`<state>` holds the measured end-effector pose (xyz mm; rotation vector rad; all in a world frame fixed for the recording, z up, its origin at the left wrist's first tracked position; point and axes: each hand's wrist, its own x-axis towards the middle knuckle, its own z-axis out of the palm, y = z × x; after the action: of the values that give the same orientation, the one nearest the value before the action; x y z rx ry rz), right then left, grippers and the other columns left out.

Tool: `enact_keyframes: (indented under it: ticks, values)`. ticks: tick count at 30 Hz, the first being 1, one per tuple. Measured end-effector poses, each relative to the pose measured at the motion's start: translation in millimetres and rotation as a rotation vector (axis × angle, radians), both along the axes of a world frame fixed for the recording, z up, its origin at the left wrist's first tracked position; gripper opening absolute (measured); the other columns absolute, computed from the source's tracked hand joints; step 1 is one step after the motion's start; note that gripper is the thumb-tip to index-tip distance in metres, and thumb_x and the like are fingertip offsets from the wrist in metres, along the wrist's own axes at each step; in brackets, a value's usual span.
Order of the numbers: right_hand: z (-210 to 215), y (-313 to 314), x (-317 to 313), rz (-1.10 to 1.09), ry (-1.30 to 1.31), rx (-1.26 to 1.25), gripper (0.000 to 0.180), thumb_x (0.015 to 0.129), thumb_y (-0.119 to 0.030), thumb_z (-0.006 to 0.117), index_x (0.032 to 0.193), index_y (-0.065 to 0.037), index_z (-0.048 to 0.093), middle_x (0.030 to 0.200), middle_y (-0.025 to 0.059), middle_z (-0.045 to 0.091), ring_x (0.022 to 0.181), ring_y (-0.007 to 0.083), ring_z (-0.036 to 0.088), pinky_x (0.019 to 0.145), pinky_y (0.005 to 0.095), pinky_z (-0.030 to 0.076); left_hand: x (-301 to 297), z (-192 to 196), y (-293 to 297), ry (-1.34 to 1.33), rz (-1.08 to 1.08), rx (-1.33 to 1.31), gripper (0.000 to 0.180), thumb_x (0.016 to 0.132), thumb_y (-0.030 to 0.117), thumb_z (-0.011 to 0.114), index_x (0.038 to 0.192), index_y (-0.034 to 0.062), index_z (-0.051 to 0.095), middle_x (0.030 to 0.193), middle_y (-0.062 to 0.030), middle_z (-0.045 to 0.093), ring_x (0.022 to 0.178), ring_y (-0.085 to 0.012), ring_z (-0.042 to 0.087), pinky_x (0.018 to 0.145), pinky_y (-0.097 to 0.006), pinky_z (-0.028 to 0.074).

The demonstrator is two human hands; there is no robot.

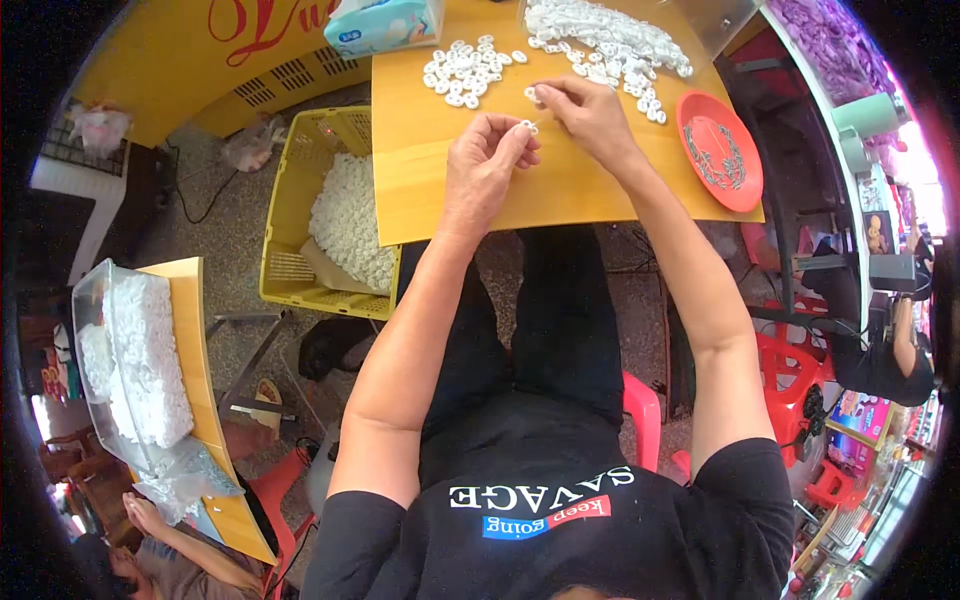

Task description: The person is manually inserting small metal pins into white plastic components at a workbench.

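Above the near part of the yellow table [420,200], my left hand [487,160] pinches a small white oval piece with holes [528,127] between thumb and fingers. Close by on the right, my right hand [590,115] is closed at its fingertips, with another small white holed piece [531,94] at them. Whether it also grips a thin metal part is too small to tell. Beyond my hands lie a loose group of white pieces [465,72] and a larger white heap [610,40]. An orange-red oval plate [742,190] with small grey metal parts [735,160] sits right of my right hand.
A yellow plastic crate [290,210] full of white pieces stands left of the table. A tissue pack [385,28] lies at the far edge. At lower left, a person [170,550] sits by another table with a clear bin [95,350] of white pieces.
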<state>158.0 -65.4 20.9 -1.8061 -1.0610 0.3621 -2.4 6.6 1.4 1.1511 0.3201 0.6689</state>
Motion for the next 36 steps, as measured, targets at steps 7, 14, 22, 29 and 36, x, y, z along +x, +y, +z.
enact_keyframes:
  ticks: [7,14,22,29,36]
  values:
    - [12.0,-26.4,-27.8,0.04,0.497,0.15,0.023,0.09,-0.019,0.066,0.101,0.001,0.068,0.08,0.0013,0.066,0.066,0.0053,0.056,0.06,0.0205,0.048,0.6,-4.6,3.8,-0.055,-0.005,-0.055,0.014,0.093,0.011,0.059,0.094,-0.002,0.056,0.08,-0.0079,0.064,0.069,-0.0118,0.061,0.064,-0.024,0.049]
    - [21.4,-32.0,-40.5,0.049,0.381,0.218,0.023,0.09,-0.017,0.065,0.103,0.002,0.067,0.082,0.0026,0.067,0.066,0.005,0.056,0.061,0.0194,0.049,-0.3,-0.4,1.4,-0.032,-0.011,-0.061,0.013,0.093,0.011,0.059,0.093,-0.0019,0.055,0.08,-0.008,0.063,0.069,-0.0113,0.059,0.065,-0.024,0.049]
    - [18.0,-32.3,-42.6,0.007,0.293,0.209,0.024,0.091,-0.018,0.065,0.106,0.001,0.068,0.08,0.0018,0.067,0.066,0.0039,0.056,0.061,0.0186,0.049,-0.8,-2.0,2.0,-0.042,-0.013,-0.035,0.014,0.093,0.012,0.059,0.093,-0.0017,0.055,0.08,-0.0076,0.063,0.069,-0.0112,0.059,0.065,-0.024,0.049]
    - [20.8,-32.1,-50.5,-0.052,0.072,0.199,0.02,0.09,-0.014,0.065,0.102,0.002,0.069,0.078,0.0029,0.068,0.068,0.0067,0.06,0.062,0.0215,0.05,0.7,-2.4,1.5,-0.037,0.002,0.003,0.015,0.093,0.012,0.06,0.093,-0.0019,0.056,0.079,-0.0075,0.063,0.068,-0.0109,0.059,0.064,-0.023,0.049]
    - [15.0,-29.9,-53.6,-0.054,-0.129,0.21,0.017,0.088,-0.01,0.066,0.099,0.002,0.069,0.084,0.0106,0.07,0.069,0.0116,0.064,0.063,0.0248,0.051,1.3,-3.5,0.8,-0.022,0.019,0.011,0.017,0.092,0.014,0.062,0.094,-0.0025,0.057,0.079,-0.0078,0.064,0.067,-0.0107,0.06,0.062,-0.023,0.049]
